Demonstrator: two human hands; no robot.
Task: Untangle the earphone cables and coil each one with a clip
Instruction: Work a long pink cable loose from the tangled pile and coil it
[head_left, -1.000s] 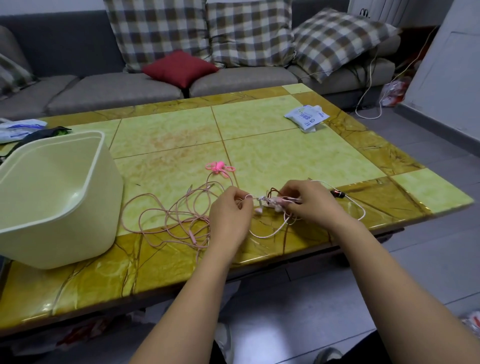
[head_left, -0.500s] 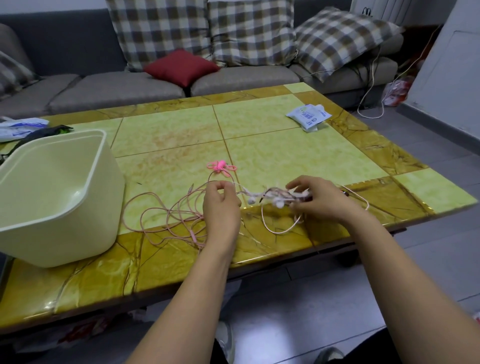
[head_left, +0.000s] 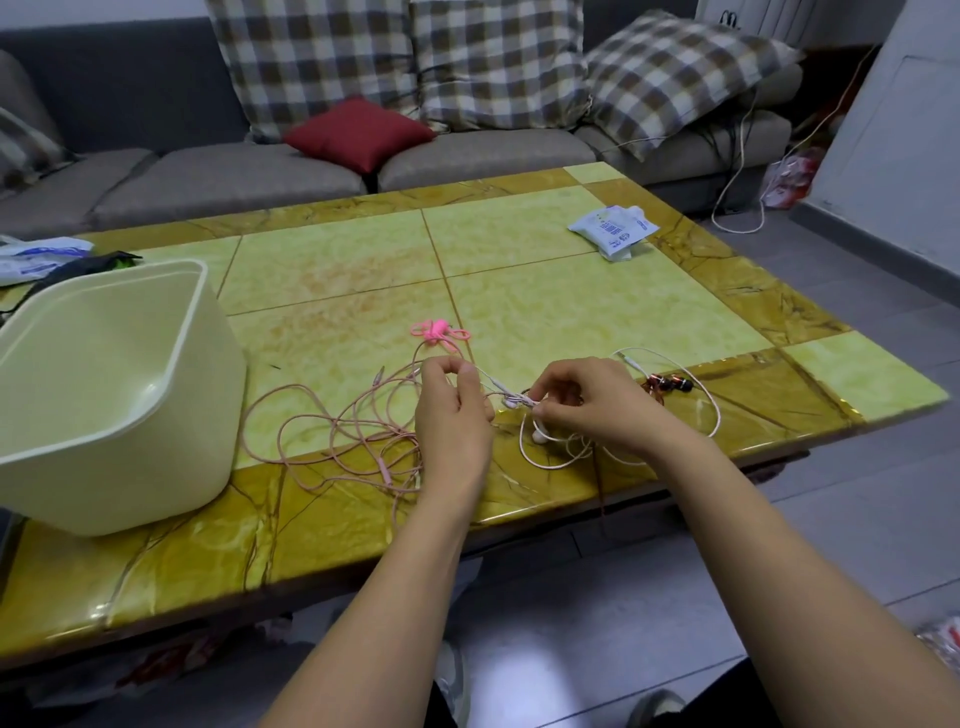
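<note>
pink cable (head_left: 383, 466), white cable (head_left: 540, 435), red cable (head_left: 667, 383): three

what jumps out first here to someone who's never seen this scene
The eye lands on the left hand and right hand near the front edge of the yellow table. Each pinches the tangled earphone cables, whose pink loops sprawl to the left. Next come the big cream bin at the table's left end and the bright pink clips just beyond the hands.
</note>
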